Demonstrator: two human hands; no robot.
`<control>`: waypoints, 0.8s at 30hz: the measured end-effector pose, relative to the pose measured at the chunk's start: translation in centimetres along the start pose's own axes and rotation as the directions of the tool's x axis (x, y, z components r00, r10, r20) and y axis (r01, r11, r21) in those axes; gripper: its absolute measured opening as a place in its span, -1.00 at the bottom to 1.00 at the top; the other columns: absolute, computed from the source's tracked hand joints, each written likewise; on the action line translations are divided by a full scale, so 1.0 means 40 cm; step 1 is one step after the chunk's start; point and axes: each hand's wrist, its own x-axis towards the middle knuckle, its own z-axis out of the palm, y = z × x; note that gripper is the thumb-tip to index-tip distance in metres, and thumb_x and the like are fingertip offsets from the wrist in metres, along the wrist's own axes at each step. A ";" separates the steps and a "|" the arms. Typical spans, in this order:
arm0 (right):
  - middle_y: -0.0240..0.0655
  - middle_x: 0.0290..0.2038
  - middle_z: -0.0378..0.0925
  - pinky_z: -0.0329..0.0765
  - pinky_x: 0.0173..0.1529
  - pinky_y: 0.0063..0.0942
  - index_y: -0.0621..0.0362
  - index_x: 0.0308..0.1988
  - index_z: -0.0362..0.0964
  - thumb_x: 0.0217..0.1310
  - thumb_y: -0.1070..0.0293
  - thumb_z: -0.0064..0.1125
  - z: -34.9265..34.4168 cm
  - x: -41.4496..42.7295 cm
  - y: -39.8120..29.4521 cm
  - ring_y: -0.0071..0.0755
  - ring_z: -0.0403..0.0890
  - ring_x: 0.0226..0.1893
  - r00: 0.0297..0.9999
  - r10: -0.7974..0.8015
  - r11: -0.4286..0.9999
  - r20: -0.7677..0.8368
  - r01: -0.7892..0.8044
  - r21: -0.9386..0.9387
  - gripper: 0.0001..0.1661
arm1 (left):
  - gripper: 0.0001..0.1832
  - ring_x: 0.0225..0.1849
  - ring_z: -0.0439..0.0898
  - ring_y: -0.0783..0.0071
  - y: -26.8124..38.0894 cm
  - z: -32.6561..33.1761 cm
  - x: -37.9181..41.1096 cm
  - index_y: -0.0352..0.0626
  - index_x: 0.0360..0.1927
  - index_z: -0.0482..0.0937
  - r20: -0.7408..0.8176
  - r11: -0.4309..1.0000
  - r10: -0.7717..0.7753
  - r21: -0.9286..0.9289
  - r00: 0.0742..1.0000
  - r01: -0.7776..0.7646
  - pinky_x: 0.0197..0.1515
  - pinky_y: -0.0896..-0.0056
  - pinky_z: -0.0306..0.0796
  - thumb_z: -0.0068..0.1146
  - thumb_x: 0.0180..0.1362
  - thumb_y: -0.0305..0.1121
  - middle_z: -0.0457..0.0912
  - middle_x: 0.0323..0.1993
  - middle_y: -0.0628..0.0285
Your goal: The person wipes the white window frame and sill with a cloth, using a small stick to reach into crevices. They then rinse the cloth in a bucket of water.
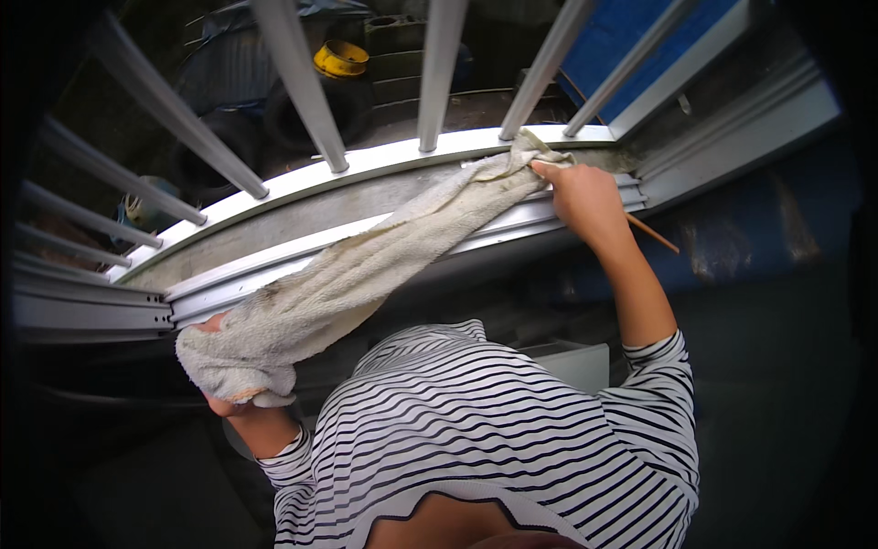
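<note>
A long off-white terry towel, with dark smudges on it, stretches slantwise across the metal window track. Its lower end wraps over my left hand, hiding most of the fingers. At the upper right, my right hand pinches the bunched other end against the sill, close to the base of the bars. A thin wooden stick sticks out from beneath my right hand; its other end is hidden, so whether it is held there is unclear.
White window bars rise from a white bottom rail beyond the concrete sill. Outside lie a yellow wheel rim, dark tyres and a blue sheet. The window frame stands at the right.
</note>
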 end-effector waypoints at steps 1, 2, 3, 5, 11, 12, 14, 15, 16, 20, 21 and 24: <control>-0.20 -0.51 0.57 0.52 -0.33 -0.21 -0.15 -0.03 0.56 0.09 0.45 0.02 0.002 0.003 -0.034 -0.10 0.62 -0.43 1.000 -0.015 1.000 0.000 0.015 -0.023 -0.57 | -0.21 0.13 0.42 -0.03 0.002 -0.022 -0.010 -0.28 0.15 0.20 -0.040 1.000 -0.025 -0.010 0.999 0.025 0.19 -0.07 0.32 0.23 -0.10 -0.08 0.38 0.09 -0.08; -0.19 -0.53 0.57 0.52 -0.34 -0.20 -0.15 -0.02 0.56 0.11 0.44 0.01 0.003 0.007 -0.068 -0.09 0.62 -0.45 1.000 -0.031 0.998 -0.001 0.031 -0.045 -0.57 | -0.24 0.07 0.46 0.01 0.007 -0.042 -0.022 -0.35 0.12 0.23 0.001 1.000 0.031 0.003 1.000 -0.031 0.14 0.01 0.36 0.25 -0.12 -0.14 0.42 0.05 -0.13; -0.19 -0.54 0.56 0.52 -0.35 -0.18 -0.16 0.00 0.55 0.13 0.43 0.00 0.004 0.012 -0.098 -0.08 0.61 -0.47 0.999 -0.038 0.997 -0.002 0.038 -0.073 -0.57 | -0.26 0.01 0.51 0.05 0.008 -0.033 -0.014 -0.42 0.08 0.27 0.049 0.996 0.084 0.008 0.995 -0.084 0.08 0.09 0.40 0.28 -0.13 -0.19 0.46 0.01 -0.19; -0.23 -0.55 0.56 0.53 -0.37 -0.20 -0.13 -0.03 0.55 0.17 0.41 -0.02 0.003 0.030 -0.158 -0.13 0.63 -0.47 0.997 -0.075 0.989 0.011 0.076 -0.131 -0.62 | -0.28 -0.05 0.56 0.09 0.040 -0.058 -0.021 -0.47 0.04 0.32 0.116 0.991 0.092 0.090 0.989 -0.103 0.03 0.17 0.44 0.32 -0.15 -0.23 0.51 -0.03 -0.23; -0.25 -0.59 0.56 0.54 -0.42 -0.25 -0.11 -0.09 0.58 0.21 0.37 -0.01 -0.041 0.075 -0.300 -0.15 0.65 -0.48 0.990 -0.128 0.979 0.052 0.135 -0.152 -0.69 | -0.18 0.01 0.51 0.12 0.124 -0.164 -0.059 -0.36 0.09 0.36 0.284 0.945 -0.013 0.318 0.959 -0.081 0.06 0.15 0.43 0.35 -0.14 0.02 0.47 0.02 -0.14; -0.24 -0.57 0.58 0.54 -0.42 -0.25 -0.12 -0.08 0.58 0.18 0.40 0.00 -0.056 0.075 -0.355 -0.16 0.65 -0.51 0.985 -0.165 0.965 0.053 0.173 -0.198 -0.67 | -0.15 0.08 0.46 0.10 0.107 -0.185 -0.079 -0.31 0.14 0.31 0.265 0.971 0.056 0.209 0.963 -0.115 0.10 0.11 0.41 0.27 -0.11 0.10 0.42 0.08 -0.11; -0.23 -0.55 0.58 0.54 -0.41 -0.24 -0.15 -0.05 0.57 0.17 0.40 0.01 -0.046 0.089 -0.448 -0.18 0.64 -0.50 0.989 -0.122 0.966 0.085 0.138 -0.220 -0.64 | -0.06 0.16 0.39 0.10 0.101 -0.199 -0.091 -0.22 0.23 0.23 0.083 0.986 0.141 0.083 0.987 -0.147 0.17 0.05 0.36 0.18 -0.09 0.24 0.38 0.14 -0.04; -0.22 -0.54 0.58 0.53 -0.40 -0.23 -0.16 -0.03 0.57 0.16 0.40 0.01 -0.040 0.094 -0.480 -0.18 0.64 -0.50 0.990 -0.103 0.965 0.098 0.123 -0.230 -0.62 | -0.02 0.18 0.38 0.12 0.111 -0.202 -0.104 -0.18 0.26 0.21 -0.090 0.986 0.158 0.074 0.983 -0.151 0.20 0.05 0.34 0.19 -0.10 0.29 0.38 0.14 0.00; -0.21 -0.54 0.58 0.53 -0.38 -0.22 -0.17 -0.03 0.57 0.17 0.40 0.02 -0.041 0.094 -0.488 -0.16 0.63 -0.49 0.988 -0.137 0.980 0.067 0.145 -0.138 -0.62 | 0.02 0.19 0.36 0.13 0.121 -0.206 -0.114 -0.14 0.29 0.19 -0.260 0.986 0.167 0.065 0.951 -0.155 0.23 0.04 0.31 0.19 -0.12 0.34 0.38 0.14 0.04; -0.14 -0.54 0.56 0.52 -0.35 -0.19 -0.24 -0.01 0.56 0.23 0.34 0.00 -0.063 0.070 -0.502 -0.07 0.62 -0.47 0.995 -0.094 0.983 -0.031 0.097 0.156 -0.64 | -0.08 0.05 0.43 0.17 0.156 -0.291 -0.093 -0.12 0.15 0.27 -0.137 0.986 0.167 0.007 0.976 -0.168 0.11 0.12 0.38 0.31 -0.16 0.27 0.45 0.02 0.05; -0.13 -0.54 0.56 0.53 -0.34 -0.18 -0.27 -0.01 0.56 0.25 0.32 -0.01 -0.066 0.054 -0.502 -0.04 0.62 -0.47 0.998 -0.046 0.977 -0.030 0.051 0.206 -0.65 | -0.12 0.00 0.46 0.18 0.158 -0.316 -0.092 -0.13 0.09 0.30 -0.046 0.986 0.163 -0.011 0.986 -0.163 0.05 0.15 0.41 0.35 -0.17 0.23 0.47 -0.02 0.04; -0.07 -0.47 0.57 0.49 -0.32 -0.15 -0.34 0.02 0.54 0.26 0.31 0.02 -0.043 0.064 -0.506 0.05 0.59 -0.42 0.983 0.113 0.949 -0.143 -0.064 0.308 -0.63 | -0.25 -0.14 0.54 0.20 0.130 -0.350 -0.065 -0.14 -0.09 0.37 0.181 0.968 0.243 -0.108 0.953 -0.226 -0.11 0.24 0.48 0.46 -0.21 0.11 0.53 -0.15 0.00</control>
